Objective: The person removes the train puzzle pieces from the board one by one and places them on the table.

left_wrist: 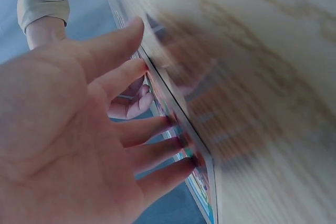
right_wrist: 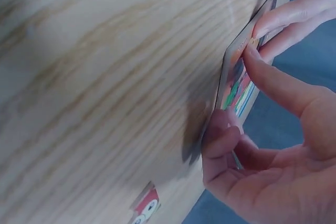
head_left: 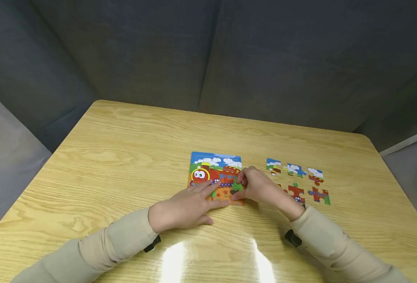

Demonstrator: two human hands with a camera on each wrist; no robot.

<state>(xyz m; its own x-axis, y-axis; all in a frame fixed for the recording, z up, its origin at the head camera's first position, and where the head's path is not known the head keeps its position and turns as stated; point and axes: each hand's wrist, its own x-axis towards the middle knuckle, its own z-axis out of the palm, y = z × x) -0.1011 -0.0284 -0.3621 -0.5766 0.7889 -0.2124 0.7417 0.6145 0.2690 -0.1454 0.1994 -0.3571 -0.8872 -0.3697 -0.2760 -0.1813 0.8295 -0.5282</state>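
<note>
A train puzzle board [head_left: 198, 158] lies on the table, showing a red engine with big eyes under a blue sky. My left hand [head_left: 191, 206] rests across its lower left part with fingers straight and spread; the left wrist view shows the fingertips [left_wrist: 167, 121] touching the picture. At the board's lower right corner my right hand [head_left: 258, 185] pinches a green and orange puzzle piece [head_left: 236, 187] between thumb and curled fingers. In the right wrist view the thumb [right_wrist: 270, 77] presses near the board's edge. The fingers cover much of that piece.
To the right lie several loose puzzle pieces in two rows, among them a sky piece [head_left: 295, 169], a red piece [head_left: 296, 192] and a carriage piece [head_left: 320, 195]. My right forearm partly covers the lower row. Dark curtains [head_left: 208, 55] stand behind the wooden table [head_left: 134, 129].
</note>
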